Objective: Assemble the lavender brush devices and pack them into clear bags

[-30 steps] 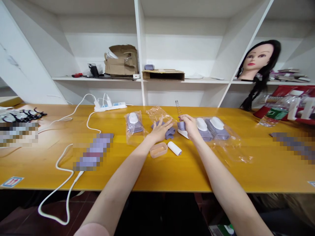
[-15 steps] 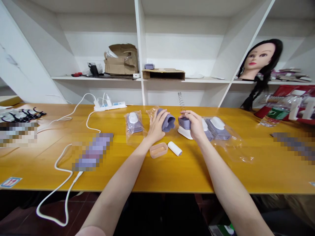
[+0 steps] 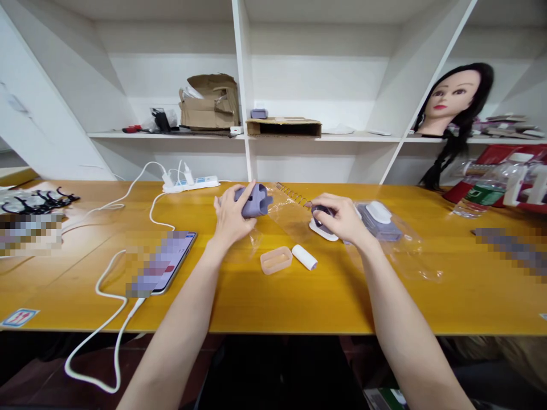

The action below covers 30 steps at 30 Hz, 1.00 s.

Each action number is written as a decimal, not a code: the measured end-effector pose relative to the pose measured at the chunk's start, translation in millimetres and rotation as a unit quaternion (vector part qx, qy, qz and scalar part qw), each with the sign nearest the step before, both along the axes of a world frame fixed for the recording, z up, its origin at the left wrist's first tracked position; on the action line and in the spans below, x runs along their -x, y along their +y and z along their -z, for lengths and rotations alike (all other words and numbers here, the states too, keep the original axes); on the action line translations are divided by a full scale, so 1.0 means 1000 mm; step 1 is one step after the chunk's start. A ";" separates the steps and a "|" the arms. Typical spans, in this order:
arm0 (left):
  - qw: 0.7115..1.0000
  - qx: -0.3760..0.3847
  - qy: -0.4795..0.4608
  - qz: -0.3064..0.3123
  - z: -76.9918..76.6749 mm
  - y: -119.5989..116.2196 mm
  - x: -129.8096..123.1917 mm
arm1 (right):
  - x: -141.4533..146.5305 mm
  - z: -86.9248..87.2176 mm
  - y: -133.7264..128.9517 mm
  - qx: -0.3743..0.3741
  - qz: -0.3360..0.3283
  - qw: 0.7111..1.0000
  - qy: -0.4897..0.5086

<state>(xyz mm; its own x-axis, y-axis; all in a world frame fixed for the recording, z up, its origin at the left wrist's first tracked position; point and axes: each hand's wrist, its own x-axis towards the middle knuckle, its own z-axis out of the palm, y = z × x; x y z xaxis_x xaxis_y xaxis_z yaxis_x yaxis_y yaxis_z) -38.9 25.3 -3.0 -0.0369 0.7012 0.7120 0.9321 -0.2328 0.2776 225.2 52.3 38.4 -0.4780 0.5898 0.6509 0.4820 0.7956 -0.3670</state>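
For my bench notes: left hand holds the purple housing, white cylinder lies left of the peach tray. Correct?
No: the white cylinder lies right of the peach tray, as the head view shows; the left hand does hold the purple housing.

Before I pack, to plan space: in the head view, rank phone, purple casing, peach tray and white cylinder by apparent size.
1. Phone
2. Purple casing, partly covered by the left hand
3. Peach tray
4. White cylinder
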 end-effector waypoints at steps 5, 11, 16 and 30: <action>0.999 0.008 0.032 0.003 -0.002 -0.003 0.004 | -0.002 0.000 -0.004 -0.104 0.058 0.986 -0.120; 0.996 0.013 0.077 0.030 -0.003 -0.007 -0.001 | 0.004 0.009 -0.001 -0.138 0.092 0.963 -0.211; 0.988 0.033 0.136 0.067 -0.004 -0.012 -0.015 | 0.013 0.011 -0.008 -0.129 0.077 0.963 -0.226; 0.981 0.072 0.104 0.146 -0.005 -0.022 -0.035 | 0.013 0.018 0.002 0.025 -0.042 0.998 0.033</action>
